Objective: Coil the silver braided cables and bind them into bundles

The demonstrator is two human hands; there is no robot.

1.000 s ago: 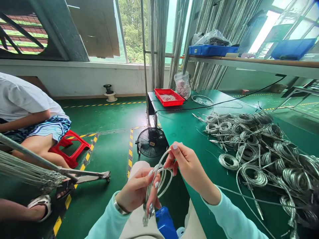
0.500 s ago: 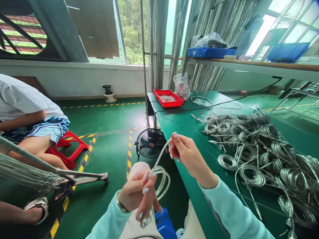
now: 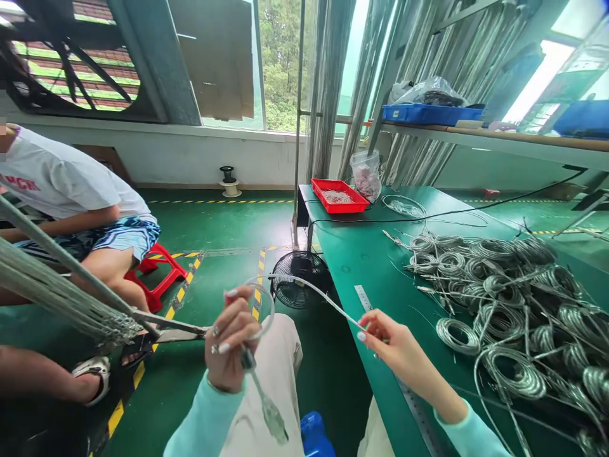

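My left hand [image 3: 233,336] is closed around a looped, pale clear-jacketed cable [image 3: 314,287] above my lap. From the bottom of this hand hangs the cable's other part, a blurred clear-wrapped end piece [image 3: 272,416]. The cable arches across to my right hand [image 3: 387,339], whose thumb and fingers pinch it close to its end at the table's near edge. Under and beside my right hand a metal ruler [image 3: 364,298] lies along that edge, partly covered by the hand. A large heap of coiled cables [image 3: 504,298] lies to the right on the green table [image 3: 347,254].
A red tray [image 3: 339,195], a plastic bag [image 3: 365,176] and a loose wire coil [image 3: 404,206] stand at the table's far end. A black fan [image 3: 302,279] is on the floor. At left, a seated person [image 3: 90,190] is beside a rack of hanging strands [image 3: 66,298].
My hands have moved apart: the left to the left, the right to the right and down to the table edge. The cable stretches out between them, and the ruler now shows.
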